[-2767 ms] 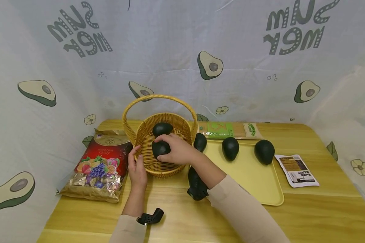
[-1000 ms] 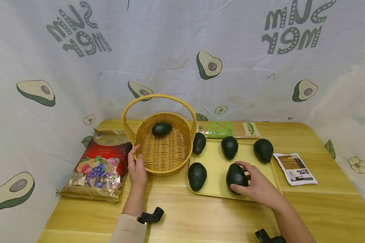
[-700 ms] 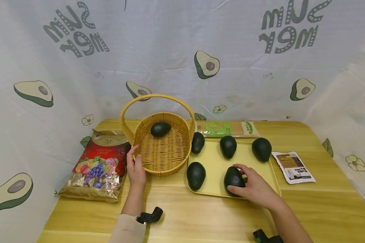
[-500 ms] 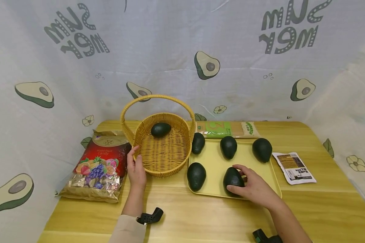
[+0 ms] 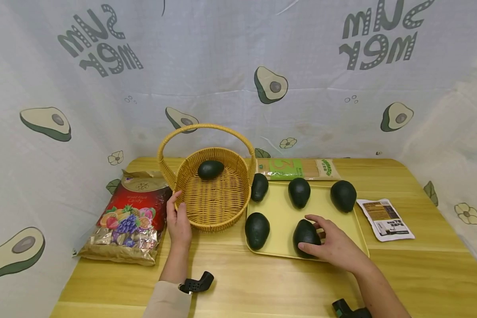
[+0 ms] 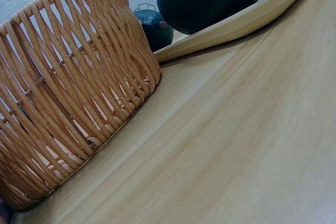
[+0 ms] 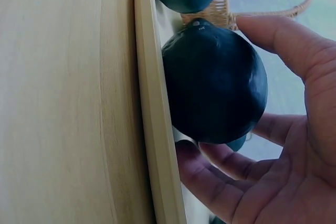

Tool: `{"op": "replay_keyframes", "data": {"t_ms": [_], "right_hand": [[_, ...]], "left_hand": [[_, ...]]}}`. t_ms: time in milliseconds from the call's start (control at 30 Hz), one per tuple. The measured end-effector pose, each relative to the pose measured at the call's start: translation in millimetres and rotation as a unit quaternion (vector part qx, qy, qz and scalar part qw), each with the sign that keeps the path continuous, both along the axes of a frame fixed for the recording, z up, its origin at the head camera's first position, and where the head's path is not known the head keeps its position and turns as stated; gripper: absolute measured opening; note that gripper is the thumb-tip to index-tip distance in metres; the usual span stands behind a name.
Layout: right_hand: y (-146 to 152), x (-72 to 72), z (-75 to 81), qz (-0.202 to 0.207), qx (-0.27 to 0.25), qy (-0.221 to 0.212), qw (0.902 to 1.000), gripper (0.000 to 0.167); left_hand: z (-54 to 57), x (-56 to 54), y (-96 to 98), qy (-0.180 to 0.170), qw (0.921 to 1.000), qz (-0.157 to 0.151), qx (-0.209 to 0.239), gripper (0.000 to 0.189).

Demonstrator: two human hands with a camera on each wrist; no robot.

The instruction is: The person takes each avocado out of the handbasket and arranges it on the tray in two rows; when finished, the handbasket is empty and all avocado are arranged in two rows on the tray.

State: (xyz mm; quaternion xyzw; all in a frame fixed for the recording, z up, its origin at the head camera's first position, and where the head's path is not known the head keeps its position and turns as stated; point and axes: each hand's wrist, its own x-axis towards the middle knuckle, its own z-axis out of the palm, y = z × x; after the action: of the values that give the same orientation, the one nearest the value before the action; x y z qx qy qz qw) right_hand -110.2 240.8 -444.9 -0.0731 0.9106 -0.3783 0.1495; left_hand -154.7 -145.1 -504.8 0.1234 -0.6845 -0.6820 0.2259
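My right hand (image 5: 334, 244) curves its fingers and thumb round a dark green avocado (image 5: 305, 238) at the front of the yellow tray (image 5: 280, 212). In the right wrist view the avocado (image 7: 215, 82) sits on the tray just inside the rim, the thumb over one side and fingers at the other. My left hand (image 5: 179, 223) rests against the left side of the wicker basket (image 5: 216, 223), fingers loosely extended at its rim. One avocado (image 5: 210, 169) lies inside the basket at the back. In the left wrist view the basket wall (image 6: 79, 72) fills the left side.
Several more avocados lie on the tray, among them one front left (image 5: 257, 231) and one back right (image 5: 343, 196). A candy bag (image 5: 129, 216) is left of the basket, a noodle packet (image 5: 298, 169) behind the tray, a white pouch (image 5: 385, 220) at its right. The basket handle (image 5: 206, 126) arches upward.
My right hand has carried an avocado from the basket rightward to the tray front. Over the last second it has stayed there round the avocado. My left hand has kept its place.
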Motion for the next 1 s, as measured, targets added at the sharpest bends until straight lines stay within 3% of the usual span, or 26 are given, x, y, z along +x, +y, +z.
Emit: {"op": "replay_keyframes", "data": {"t_ms": [667,1000], "right_hand": [[-2.8,2.3,1.4,-0.004,0.001,0.005,1.0,0.081],[1.2,4.5,11.4,-0.011,0.025,0.058,0.998,0.084]], "left_hand": [[1.8,0.2,0.9,-0.004,1.0,0.003,-0.007,0.038],[0.9,0.8,0.6,0.001,1.0,0.0,-0.009,0.038]]}}
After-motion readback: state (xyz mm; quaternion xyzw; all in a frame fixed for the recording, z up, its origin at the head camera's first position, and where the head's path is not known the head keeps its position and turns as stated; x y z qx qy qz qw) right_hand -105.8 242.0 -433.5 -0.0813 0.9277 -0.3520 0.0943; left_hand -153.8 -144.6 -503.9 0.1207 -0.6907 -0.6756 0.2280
